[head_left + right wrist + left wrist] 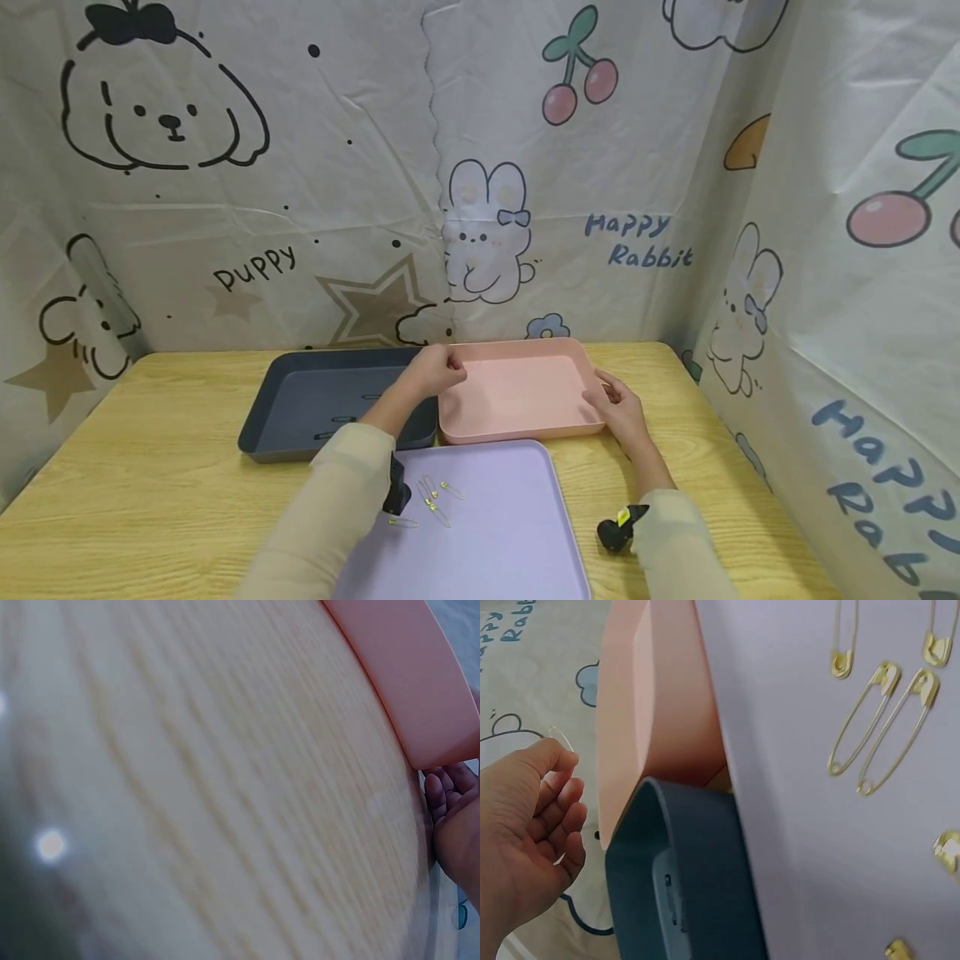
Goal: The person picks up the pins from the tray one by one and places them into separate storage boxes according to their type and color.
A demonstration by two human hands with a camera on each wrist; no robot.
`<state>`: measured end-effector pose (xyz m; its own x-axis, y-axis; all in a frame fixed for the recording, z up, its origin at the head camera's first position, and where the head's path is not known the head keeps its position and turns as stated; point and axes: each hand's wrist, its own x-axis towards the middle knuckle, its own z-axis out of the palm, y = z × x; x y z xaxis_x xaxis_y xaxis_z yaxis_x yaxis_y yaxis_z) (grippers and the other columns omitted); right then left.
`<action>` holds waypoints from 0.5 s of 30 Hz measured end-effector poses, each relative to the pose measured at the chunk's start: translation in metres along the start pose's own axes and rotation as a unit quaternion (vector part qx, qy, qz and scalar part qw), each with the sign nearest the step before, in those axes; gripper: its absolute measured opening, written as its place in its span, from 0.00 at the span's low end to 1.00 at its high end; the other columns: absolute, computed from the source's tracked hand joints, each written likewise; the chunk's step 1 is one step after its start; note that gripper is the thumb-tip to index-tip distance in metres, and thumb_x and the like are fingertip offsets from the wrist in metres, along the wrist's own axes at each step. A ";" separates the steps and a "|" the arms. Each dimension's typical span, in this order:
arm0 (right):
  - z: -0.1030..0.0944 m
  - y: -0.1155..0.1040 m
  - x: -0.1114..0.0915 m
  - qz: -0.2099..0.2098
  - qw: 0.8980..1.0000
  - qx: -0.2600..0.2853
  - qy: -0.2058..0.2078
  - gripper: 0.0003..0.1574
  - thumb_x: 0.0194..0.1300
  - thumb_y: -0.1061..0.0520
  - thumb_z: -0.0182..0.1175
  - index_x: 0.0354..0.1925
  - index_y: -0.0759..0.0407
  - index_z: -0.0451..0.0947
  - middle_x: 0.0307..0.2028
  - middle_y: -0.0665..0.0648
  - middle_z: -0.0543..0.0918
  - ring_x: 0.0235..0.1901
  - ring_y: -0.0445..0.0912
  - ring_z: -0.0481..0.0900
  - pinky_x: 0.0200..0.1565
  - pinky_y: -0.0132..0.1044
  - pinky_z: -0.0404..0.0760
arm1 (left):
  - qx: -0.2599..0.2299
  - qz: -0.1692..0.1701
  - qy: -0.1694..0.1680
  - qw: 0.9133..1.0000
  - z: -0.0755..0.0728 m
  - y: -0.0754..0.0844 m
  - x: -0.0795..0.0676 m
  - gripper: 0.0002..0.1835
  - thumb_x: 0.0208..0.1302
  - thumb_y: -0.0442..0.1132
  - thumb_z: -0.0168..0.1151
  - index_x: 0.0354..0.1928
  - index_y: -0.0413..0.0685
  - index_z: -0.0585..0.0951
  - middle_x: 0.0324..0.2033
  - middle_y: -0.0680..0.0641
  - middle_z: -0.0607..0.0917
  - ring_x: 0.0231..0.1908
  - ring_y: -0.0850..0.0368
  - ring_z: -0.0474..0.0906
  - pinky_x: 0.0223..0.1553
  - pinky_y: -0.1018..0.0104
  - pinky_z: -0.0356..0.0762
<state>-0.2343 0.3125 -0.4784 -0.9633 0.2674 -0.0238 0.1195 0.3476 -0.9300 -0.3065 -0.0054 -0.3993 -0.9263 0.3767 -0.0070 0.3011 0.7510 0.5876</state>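
My left hand [437, 372] is over the left end of the pink tray [517, 390]. Its thumb and index finger pinch a safety pin [561, 736], of which only a thin wire loop pokes out past the fingertips in the left wrist view. At the pink tray's right edge, my right hand [621, 408] grips the rim, thumb toward the inside and fingers along the outer wall. Several gold safety pins [864, 720] lie loose on the lavender tray [517, 533], below my left forearm.
Left of the pink tray stands a dark blue-grey tray [300, 392] with several dark pins [343, 419] in it, partly hidden by my left arm. All the trays rest on a wooden table [165, 467]. A printed cloth [360, 167] hangs behind and at the sides.
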 end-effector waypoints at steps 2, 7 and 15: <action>0.000 0.000 0.000 0.000 1.000 0.000 0.001 0.38 0.63 0.47 0.59 0.68 0.49 0.61 0.62 0.61 0.69 0.61 0.51 0.67 0.46 0.23 0.69 | -0.010 -0.003 0.002 1.000 0.004 -0.001 0.001 0.05 0.55 0.37 0.60 0.26 0.44 0.77 0.24 0.50 0.77 0.24 0.58 0.71 0.23 0.71 0.67; 0.000 0.001 0.001 -0.002 1.000 0.005 0.002 0.37 0.63 0.48 0.59 0.68 0.49 0.61 0.62 0.61 0.69 0.60 0.50 0.67 0.43 0.19 0.68 | -0.033 -0.003 0.006 0.999 0.014 -0.002 0.003 0.04 0.54 0.35 0.60 0.24 0.44 0.78 0.22 0.50 0.77 0.24 0.58 0.71 0.24 0.71 0.67; 0.001 0.001 0.001 0.002 1.000 0.003 0.003 0.38 0.63 0.47 0.59 0.68 0.49 0.60 0.63 0.61 0.68 0.62 0.52 0.66 0.59 0.41 0.70 | -0.060 -0.016 0.009 0.998 0.025 -0.002 0.002 0.04 0.56 0.35 0.61 0.25 0.44 0.79 0.22 0.50 0.77 0.24 0.58 0.71 0.26 0.71 0.68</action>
<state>-0.2350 0.3123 -0.4799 -0.9615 0.2736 -0.0247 0.1212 0.3419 -0.9319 -0.3033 0.0076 -0.4206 -0.9393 0.3429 -0.0128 0.2434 0.6921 0.6796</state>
